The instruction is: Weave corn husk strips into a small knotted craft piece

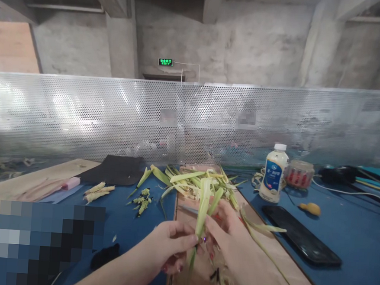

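Observation:
Upright before me stands a pale green leaf bundle (203, 206), long and flat, narrowing to a darker green tail below my fingers. My left hand (173, 245) is closed, with thumb and fingers pinching its lower part. From the other side my right hand (227, 232) grips the same bundle, its fingers curled and partly hidden. Behind my hands, a heap of loose green leaf strips (190, 177) lies on a brown board (260, 251). A grey blade (188, 209) and something red show partly beside my right hand, perhaps scissors. Curled scraps (225, 280) lie below it.
On the blue table (122, 224) at left lie green seed heads (143, 202), pale bundles (98, 192) and a black sheet (113, 170). To the right are a phone (302, 237), a bottle (273, 176), a jar (300, 174) and a yellow bulb-shaped object (310, 208). A perforated metal screen (211, 113) stands behind.

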Available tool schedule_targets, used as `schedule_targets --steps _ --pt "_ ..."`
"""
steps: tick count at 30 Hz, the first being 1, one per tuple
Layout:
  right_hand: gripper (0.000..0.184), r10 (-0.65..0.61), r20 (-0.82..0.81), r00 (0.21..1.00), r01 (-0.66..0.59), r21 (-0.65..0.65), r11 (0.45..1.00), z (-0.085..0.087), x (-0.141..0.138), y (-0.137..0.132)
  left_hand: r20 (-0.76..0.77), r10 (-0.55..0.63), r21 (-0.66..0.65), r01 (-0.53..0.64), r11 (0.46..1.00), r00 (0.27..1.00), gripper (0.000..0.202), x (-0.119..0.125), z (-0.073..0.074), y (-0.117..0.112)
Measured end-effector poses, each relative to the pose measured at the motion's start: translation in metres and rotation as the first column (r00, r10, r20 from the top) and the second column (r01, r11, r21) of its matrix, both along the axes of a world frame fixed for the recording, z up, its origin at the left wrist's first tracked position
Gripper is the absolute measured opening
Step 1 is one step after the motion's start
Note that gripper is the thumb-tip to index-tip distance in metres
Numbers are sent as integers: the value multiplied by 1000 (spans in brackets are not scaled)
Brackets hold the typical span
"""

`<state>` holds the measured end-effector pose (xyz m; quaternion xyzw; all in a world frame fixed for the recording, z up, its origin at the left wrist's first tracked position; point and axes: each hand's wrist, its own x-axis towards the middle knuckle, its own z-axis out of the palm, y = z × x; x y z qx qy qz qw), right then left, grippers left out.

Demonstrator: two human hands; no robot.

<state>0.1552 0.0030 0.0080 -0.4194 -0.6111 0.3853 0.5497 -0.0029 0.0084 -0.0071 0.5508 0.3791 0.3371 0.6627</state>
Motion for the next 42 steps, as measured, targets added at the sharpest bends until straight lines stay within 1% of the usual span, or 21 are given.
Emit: schedule_targets --steps 3,4,5,6,8,9,10,12,14,16,18,19,21,23,28,34,38,42 --pt "63 -102 -124 987 104 11 995 -5 0 3 83 -1 -71 7 997 997 30 -1 0 0" --pt "67 -127 -134 983 131 20 991 -6 -1 2 100 -5 -72 12 997 995 30 -1 0 -1" --pt "67 -140 -119 983 145 29 989 -6 -1 1 111 -9 -66 17 998 994 30 -2 -1 -1" --pt "62 -144 -85 986 148 43 988 -5 -1 -1 114 -15 -55 21 998 993 30 -2 0 -1" --pt "43 -116 23 993 114 75 991 -3 0 -4 107 -19 -34 23 999 994 29 -2 0 -1" --pt "35 -84 86 993 76 99 992 -1 1 -6 103 -21 -30 25 999 994 28 -2 0 0" --pt "29 -64 135 989 46 132 990 2 2 -7 101 -26 -27 29 999 995 27 -3 1 0" --pt "23 -91 172 981 54 206 977 8 4 -12 106 -33 -23 35 999 994 26 -3 1 0" --pt "23 -166 175 971 120 245 962 14 5 -17 119 -38 -28 41 999 992 25 -4 -1 1" --pt "33 -203 178 963 154 257 954 19 5 -20 132 -31 -40 37 999 991 24 -4 -3 1" --pt "34 -205 195 959 150 264 953 19 4 -20 142 -19 -49 26 998 990 24 -5 -5 2" --pt "30 -190 205 960 132 268 954 17 4 -19 144 -15 -50 23 998 989 24 -5 -6 2" --pt "19 -139 225 964 76 267 961 12 2 -14 140 -18 -51 25 998 990 23 -5 -7 1" --pt "16 -113 212 971 58 252 966 7 2 -11 125 -42 -63 50 997 991 23 -4 -5 0" --pt "20 -79 175 981 54 144 988 6 2 -10 70 -101 -69 106 992 992 26 -4 -1 -2" --pt "23 -24 96 995 10 142 990 4 3 -7 26 -78 -86 80 993 997 30 -5 -1 -2" --pt "24 -25 106 994 15 97 995 9 5 -7 19 -119 -72 120 990 993 29 -5 0 -4" --pt "25 -20 156 988 10 66 998 15 4 -7 12 -113 -71 114 991 993 30 -5 -3 -4"
